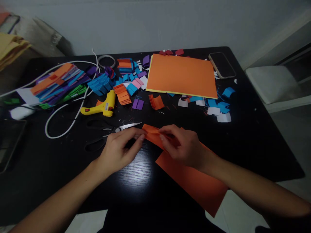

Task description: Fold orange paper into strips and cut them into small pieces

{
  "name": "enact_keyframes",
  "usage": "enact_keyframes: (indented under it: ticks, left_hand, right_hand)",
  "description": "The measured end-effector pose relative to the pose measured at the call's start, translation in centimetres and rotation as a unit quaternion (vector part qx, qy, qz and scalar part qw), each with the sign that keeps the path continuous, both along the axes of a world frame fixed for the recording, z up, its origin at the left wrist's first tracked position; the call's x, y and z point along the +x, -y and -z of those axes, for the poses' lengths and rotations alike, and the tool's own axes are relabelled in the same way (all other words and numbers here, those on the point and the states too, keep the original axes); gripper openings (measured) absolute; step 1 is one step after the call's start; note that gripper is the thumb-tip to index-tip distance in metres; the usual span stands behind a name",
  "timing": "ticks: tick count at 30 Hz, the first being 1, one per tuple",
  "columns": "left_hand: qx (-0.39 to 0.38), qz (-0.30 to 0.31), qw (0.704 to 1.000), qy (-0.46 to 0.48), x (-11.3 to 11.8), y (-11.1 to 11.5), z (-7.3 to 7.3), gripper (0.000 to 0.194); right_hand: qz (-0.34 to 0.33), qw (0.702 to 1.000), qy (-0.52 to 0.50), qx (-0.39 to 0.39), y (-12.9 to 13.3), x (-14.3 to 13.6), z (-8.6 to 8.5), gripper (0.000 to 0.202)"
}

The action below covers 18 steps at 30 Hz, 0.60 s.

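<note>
We're pinching the orange paper [153, 138], left grip [122, 147] at its end, right grip [184, 145] on a raised fold | we should be matching edges, pressing evenly | just beyond left grip, scissors [117, 129] are lying | farther across the desk [255, 142], yellow glue gun [107, 105]

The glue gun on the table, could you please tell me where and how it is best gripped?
Probably by its slim handle, from above, with the left hand, which is nearer, closing across it: the glue gun lies on its side, handle pointing left, with the scissors on its near side and the white cable passing the handle's end.
</note>
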<state>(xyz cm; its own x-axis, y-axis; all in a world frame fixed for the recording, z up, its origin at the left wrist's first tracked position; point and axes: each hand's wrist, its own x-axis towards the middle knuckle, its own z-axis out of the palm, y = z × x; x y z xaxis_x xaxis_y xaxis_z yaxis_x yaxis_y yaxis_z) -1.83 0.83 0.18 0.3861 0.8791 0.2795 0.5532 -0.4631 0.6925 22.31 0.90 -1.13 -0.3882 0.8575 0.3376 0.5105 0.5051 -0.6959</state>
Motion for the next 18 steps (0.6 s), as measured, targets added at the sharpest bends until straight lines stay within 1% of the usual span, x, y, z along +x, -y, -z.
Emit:
enact_keyframes:
  ticks: [2, 6, 9, 13, 18]
  left_hand:
    - [0.002, 0.005, 1.000, 0.008, 0.08, -0.09, -0.03, 0.010]
    - [0.002, 0.007, 1.000, 0.026, 0.21, -0.12, 0.05, 0.007]
    - [-0.043, -0.017, 0.998, 0.043, 0.23, 0.13, 0.28, 0.001]
    - [-0.112, -0.044, 0.989, 0.089, 0.27, 0.48, 0.51, 0.013]
    - [-0.135, -0.041, 0.984, 0.108, 0.40, 0.47, 0.33, 0.017]
  right_hand:
    - [-0.002, 1.000, 0.004, 0.028, -0.04, 0.01, 0.09, 0.009]
    - [-0.022, 0.997, -0.016, 0.077, 0.01, -0.02, 0.01, 0.011]
    - [-0.032, 0.994, -0.023, 0.099, 0.25, -0.12, -0.09, 0.013]
    - [-0.034, 0.991, -0.037, 0.121, 0.53, -0.35, -0.33, 0.017]
    - [-0.030, 0.992, -0.058, 0.111, 0.70, -0.58, -0.65, 0.018]
